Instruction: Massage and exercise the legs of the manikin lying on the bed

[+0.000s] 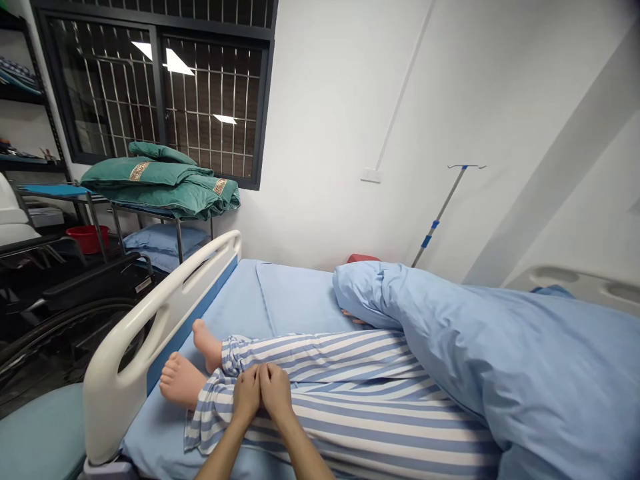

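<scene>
My left hand (247,395) and my right hand (275,388) are side by side over the lower legs of a figure lying on the bed, knuckles up and thumbs close together. Both are closed, with the fingertips curled under and hidden. Beneath them are blue-and-white striped trousers (370,413); I cannot tell whether any cloth is pinched. Two bare feet (183,381) stick out of the trouser legs to the left of my hands. A light blue quilt (450,353) covers the upper body, folded back at thigh level, and fingers (356,320) peek out under its edge.
The bed's cream footboard (125,327) rises on the left. Beyond it are a wheelchair (75,320), a teal stool (45,433) and a rack with folded green bedding (160,180). A drip pole (440,213) stands by the far wall, near a red object (363,258).
</scene>
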Available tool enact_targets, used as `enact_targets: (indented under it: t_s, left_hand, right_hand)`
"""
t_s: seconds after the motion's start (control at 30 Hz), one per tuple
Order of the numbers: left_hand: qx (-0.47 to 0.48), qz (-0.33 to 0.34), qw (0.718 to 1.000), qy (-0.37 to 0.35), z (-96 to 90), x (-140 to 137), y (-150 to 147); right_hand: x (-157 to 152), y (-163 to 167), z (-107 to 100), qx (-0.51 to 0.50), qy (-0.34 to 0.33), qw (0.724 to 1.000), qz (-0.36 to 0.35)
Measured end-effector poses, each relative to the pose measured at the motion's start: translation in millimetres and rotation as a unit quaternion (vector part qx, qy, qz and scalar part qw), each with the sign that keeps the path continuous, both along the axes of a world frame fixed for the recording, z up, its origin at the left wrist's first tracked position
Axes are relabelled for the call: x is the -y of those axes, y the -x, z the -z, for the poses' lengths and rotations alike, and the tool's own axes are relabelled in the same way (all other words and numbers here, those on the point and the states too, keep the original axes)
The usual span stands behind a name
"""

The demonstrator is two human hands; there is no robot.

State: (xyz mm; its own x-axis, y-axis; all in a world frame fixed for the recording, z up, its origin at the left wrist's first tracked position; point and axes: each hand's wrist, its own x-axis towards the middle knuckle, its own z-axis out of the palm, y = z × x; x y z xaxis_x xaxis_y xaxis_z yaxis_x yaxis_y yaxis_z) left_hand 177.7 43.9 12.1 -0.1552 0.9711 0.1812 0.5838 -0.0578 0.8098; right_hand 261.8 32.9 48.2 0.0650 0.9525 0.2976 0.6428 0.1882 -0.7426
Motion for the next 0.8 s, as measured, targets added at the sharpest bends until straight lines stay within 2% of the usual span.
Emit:
enact_targets:
  t_s: [0.23,0.47,0.67,0.8]
  left_hand:
    - [-0.075,0.002,0.997,0.026,-0.6,0.5,-4.1]
    - [-0.085,-0.003,0.996,0.018,2.0,0.9,-5.3]
    - [-0.029,0.01,0.999,0.016,-7.4,-3.2,-7.9]
    - [0.073,0.014,0.997,0.002,-20.1,-7.8,-18.3]
  right_hand:
    - [1.1,-2.3,14.2,-0.037,-0.016,0.999,0.011]
    - [1.6,-4.5,11.3,-0.04,-0.011,0.999,0.012]
    - [0.8,-5.2,11.9,-0.089,-0.011,0.996,0.025]
    - [-2.6,-8.6,13.5,-0.174,-0.015,0.985,0.009]
